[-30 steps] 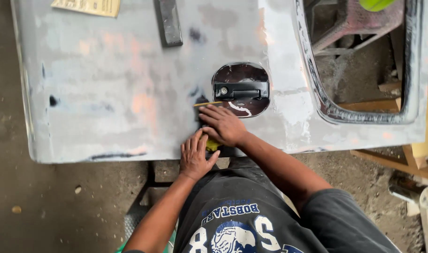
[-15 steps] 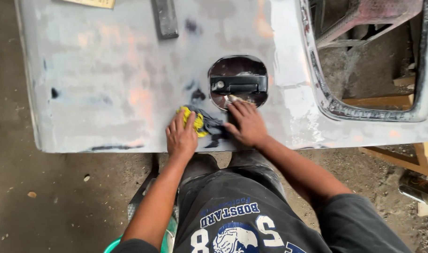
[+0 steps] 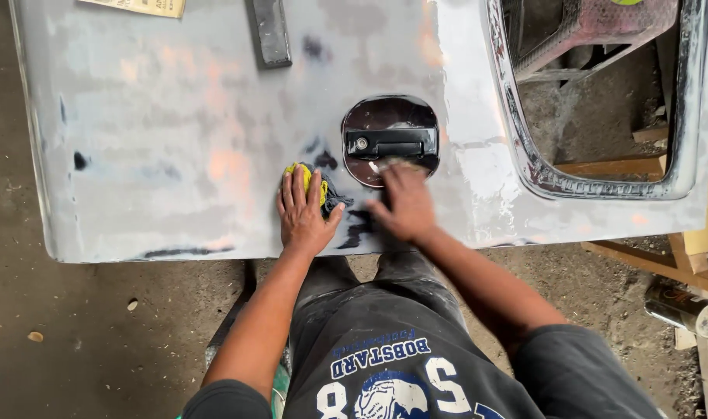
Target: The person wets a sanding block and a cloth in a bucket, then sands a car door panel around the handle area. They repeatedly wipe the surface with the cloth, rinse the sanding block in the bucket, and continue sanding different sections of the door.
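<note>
The left hand lies flat, fingers spread, pressing a yellow rag on the grey car door, in the middle of the frame. The right hand is blurry; I cannot tell its grip. Its fingertips touch the round dark dip just under the black handle.

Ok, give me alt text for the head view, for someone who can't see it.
A person's right hand, blurred, presses on a sanded grey car door panel just below its black door handle, while the left hand rests flat on a yellow-and-dark rag. A dark sanding block lies on the panel's far edge.
</note>
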